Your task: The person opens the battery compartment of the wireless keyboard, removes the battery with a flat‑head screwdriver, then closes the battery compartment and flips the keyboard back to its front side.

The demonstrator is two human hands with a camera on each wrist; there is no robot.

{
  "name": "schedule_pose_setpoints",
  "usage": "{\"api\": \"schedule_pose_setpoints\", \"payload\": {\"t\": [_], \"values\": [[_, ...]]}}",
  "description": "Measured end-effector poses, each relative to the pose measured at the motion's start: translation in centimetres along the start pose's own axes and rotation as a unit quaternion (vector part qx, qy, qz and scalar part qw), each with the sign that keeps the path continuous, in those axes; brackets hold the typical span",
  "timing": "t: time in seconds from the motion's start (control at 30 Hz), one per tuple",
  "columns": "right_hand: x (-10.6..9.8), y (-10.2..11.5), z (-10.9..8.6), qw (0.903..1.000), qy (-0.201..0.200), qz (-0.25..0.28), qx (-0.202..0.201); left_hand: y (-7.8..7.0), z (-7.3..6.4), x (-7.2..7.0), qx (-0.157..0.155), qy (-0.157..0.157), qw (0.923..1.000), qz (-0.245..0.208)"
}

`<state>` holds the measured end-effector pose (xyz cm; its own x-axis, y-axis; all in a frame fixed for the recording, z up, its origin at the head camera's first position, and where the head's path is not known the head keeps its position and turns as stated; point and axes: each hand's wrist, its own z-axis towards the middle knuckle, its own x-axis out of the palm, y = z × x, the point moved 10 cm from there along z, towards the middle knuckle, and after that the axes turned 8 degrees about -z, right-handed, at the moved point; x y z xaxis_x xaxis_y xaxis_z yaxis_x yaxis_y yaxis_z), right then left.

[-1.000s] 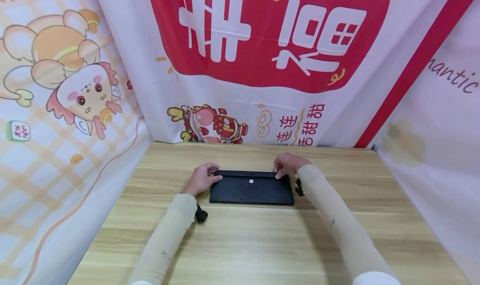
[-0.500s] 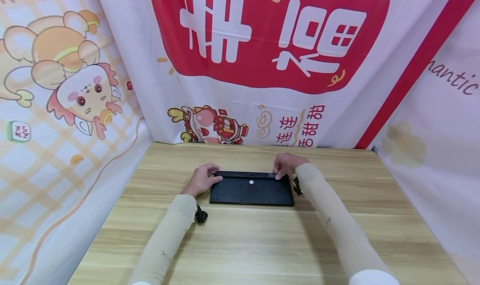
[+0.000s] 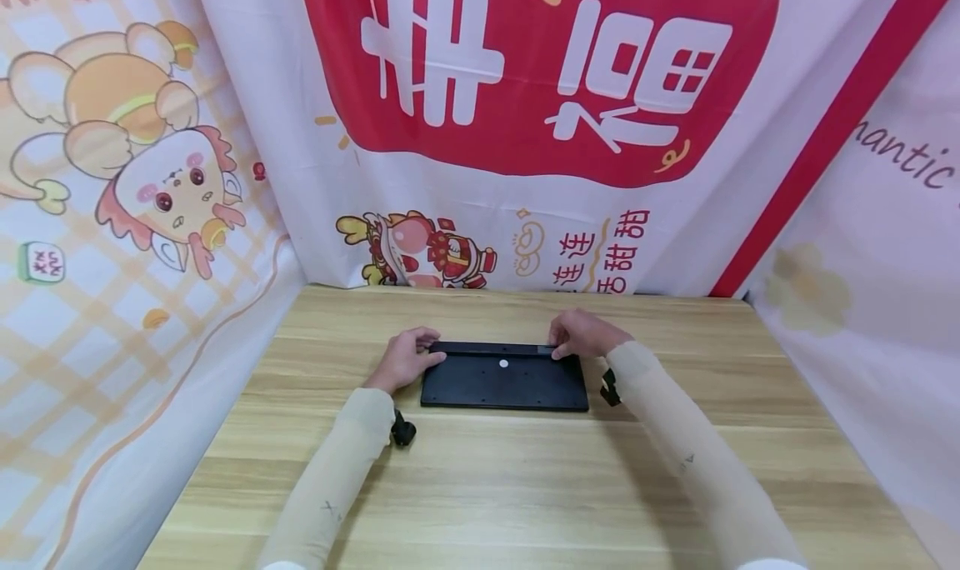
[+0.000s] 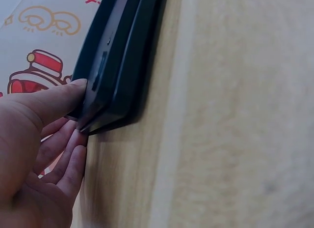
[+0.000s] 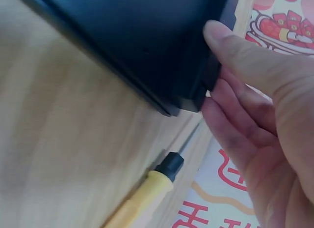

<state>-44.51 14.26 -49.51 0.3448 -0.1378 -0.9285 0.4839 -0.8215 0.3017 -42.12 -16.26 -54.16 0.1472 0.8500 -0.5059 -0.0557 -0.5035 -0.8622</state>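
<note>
On the wooden table (image 3: 480, 487) I see a black flat device (image 3: 502, 384); the left hand (image 3: 405, 360) pinches its far left corner, the right hand (image 3: 588, 334) its far right; near that corner shows a yellow-handled tool (image 5: 145, 191).

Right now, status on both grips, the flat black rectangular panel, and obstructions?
Left grip pinching far-left corner of flat black rectangular panel. Right grip pinching far edge near right end. Yellow-handled, black-collared screwdriver beside that end; possibly in the way.
</note>
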Motion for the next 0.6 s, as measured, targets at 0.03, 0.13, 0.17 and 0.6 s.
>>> {"api": "schedule_pose_setpoints", "payload": {"t": [0.03,0.13,0.17,0.6], "values": [[-0.1,0.2,-0.2,0.9998,-0.011,-0.011,-0.008,0.0,0.0,0.0,0.001,0.0,1.0,0.0],[-0.2,0.7,-0.7,0.9969,-0.048,-0.048,-0.04,0.1,0.1,0.1,0.001,0.002,1.0,-0.001],[-0.2,0.9,-1.0,0.9952,-0.06,-0.06,-0.049,0.1,0.1,0.1,0.001,0.003,1.0,0.001],[0.1,0.8,-2.7,0.9872,-0.125,-0.087,-0.047,0.1,-0.1,0.2,0.001,-0.001,1.0,-0.006]]}}
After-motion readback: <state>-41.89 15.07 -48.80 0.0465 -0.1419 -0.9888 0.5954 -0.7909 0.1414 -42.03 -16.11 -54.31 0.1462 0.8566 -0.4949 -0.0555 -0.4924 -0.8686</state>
